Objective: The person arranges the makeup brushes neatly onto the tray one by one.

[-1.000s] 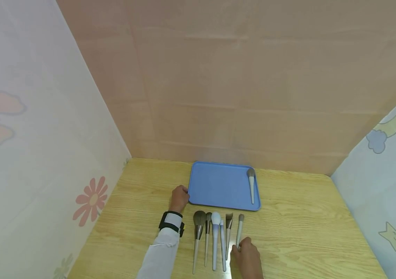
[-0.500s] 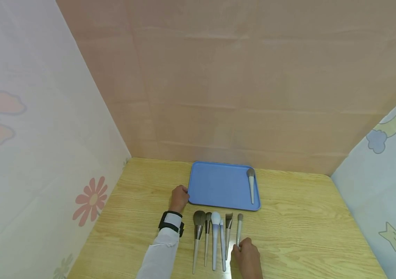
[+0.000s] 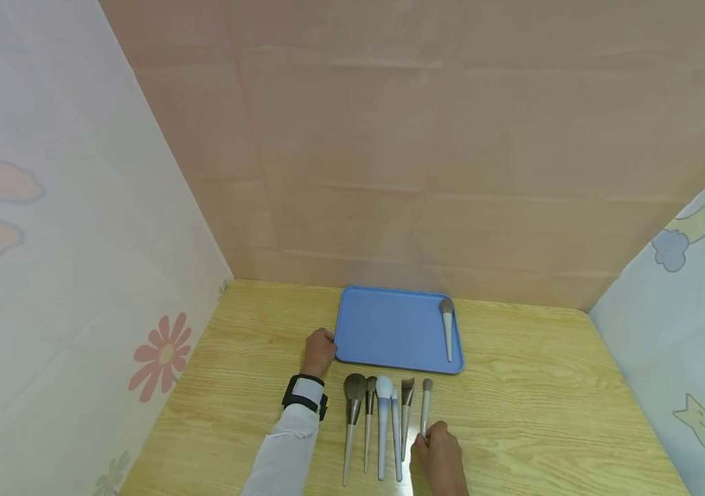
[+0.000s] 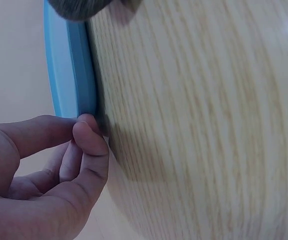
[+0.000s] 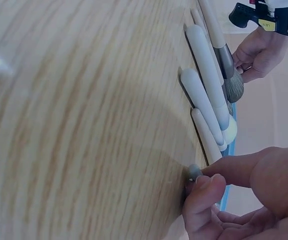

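A blue tray point(image 3: 389, 327) lies at the back of the table, with one grey-headed makeup brush point(image 3: 448, 334) along its right side. My left hand point(image 3: 318, 351) pinches the tray's near left corner between thumb and fingers, seen up close in the left wrist view point(image 4: 78, 120). In front of the tray, a row of several makeup brushes point(image 3: 383, 427) lies with heads towards it. My right hand point(image 3: 442, 456) pinches the handle of the rightmost makeup brush point(image 3: 426, 401); its small brown head points at the tray. In the right wrist view only that handle's end point(image 5: 194, 171) shows by the fingertips.
The wooden table point(image 3: 532, 386) reaches a brown cloth backdrop point(image 3: 420, 172) behind the tray. Patterned white cloths hang at left and right. The largest dark-headed brush point(image 3: 352, 420) lies close to my left wrist strap point(image 3: 306, 394).
The brush in my right hand has turned slightly and now lies straighter towards the tray. My left hand and the tray have stayed put.
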A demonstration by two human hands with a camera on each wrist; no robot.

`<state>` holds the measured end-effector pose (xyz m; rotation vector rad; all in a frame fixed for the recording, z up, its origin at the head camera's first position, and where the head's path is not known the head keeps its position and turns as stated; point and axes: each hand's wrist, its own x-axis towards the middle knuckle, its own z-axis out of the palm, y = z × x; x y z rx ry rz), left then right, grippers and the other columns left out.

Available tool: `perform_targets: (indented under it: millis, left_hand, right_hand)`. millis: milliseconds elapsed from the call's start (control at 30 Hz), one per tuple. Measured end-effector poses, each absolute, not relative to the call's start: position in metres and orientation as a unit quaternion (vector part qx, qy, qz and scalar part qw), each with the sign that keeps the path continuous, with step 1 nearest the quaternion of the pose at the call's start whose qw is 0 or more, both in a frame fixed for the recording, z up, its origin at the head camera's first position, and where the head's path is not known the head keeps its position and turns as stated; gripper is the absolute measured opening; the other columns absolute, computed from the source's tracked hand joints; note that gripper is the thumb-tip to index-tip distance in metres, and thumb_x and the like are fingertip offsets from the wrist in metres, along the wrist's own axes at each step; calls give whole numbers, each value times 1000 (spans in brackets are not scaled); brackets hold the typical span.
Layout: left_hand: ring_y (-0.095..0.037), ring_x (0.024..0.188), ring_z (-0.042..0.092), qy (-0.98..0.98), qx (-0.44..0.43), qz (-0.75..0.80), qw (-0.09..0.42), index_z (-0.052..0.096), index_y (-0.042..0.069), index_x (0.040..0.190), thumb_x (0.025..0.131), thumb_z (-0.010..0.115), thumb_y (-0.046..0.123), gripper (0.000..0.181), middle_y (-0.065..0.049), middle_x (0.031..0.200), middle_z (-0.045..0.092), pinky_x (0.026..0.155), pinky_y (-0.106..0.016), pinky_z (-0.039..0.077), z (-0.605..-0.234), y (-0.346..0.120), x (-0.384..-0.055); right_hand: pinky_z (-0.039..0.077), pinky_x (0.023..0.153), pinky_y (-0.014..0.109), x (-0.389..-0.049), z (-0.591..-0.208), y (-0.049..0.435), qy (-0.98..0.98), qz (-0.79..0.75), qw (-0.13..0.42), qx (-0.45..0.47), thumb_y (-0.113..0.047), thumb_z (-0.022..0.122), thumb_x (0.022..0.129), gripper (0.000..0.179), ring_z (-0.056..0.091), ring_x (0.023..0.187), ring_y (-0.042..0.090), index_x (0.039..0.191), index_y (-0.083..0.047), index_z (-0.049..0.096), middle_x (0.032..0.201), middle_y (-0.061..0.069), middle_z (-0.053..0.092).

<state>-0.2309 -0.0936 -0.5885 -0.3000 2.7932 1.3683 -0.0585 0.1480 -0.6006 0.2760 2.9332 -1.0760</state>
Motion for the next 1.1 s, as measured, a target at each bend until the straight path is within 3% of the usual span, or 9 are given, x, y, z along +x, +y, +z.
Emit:
perform_targets:
  millis: [267,533,767,1100]
  left_hand:
    - [-33,87,66,896,-98,433,4,67,-9,99,83,62,-10,16,-22,94,70,72,-43,55,-590,-93,-233]
    - [-33,87,66,896,-97,433,2,67,-9,98,83,62,-9,15,-22,94,70,73,-43,55,-590,-93,-233]
    - [-33,87,65,896,-97,433,2,67,-10,97,83,62,-10,16,-22,93,69,72,-43,55,-588,-93,-234]
    - [-32,86,65,896,-106,430,6,67,-8,97,83,63,-9,14,-21,94,69,72,-42,54,-593,-92,-234]
  right_hand:
    - [38,48,27,-59,-598,152,930,-356,24,90,-7,64,87,16,48,57,15,86,2,51,67,7,56]
    - [38,49,28,-61,-594,157,931,-356,-5,87,-6,65,85,14,49,56,15,86,1,53,67,6,58]
    - [42,45,21,-69,-586,162,925,-375,17,67,-2,61,90,17,55,54,10,96,10,52,69,8,64]
    - [39,42,20,-87,-578,170,931,-360,-29,56,-2,60,90,15,48,48,8,98,9,54,62,4,61]
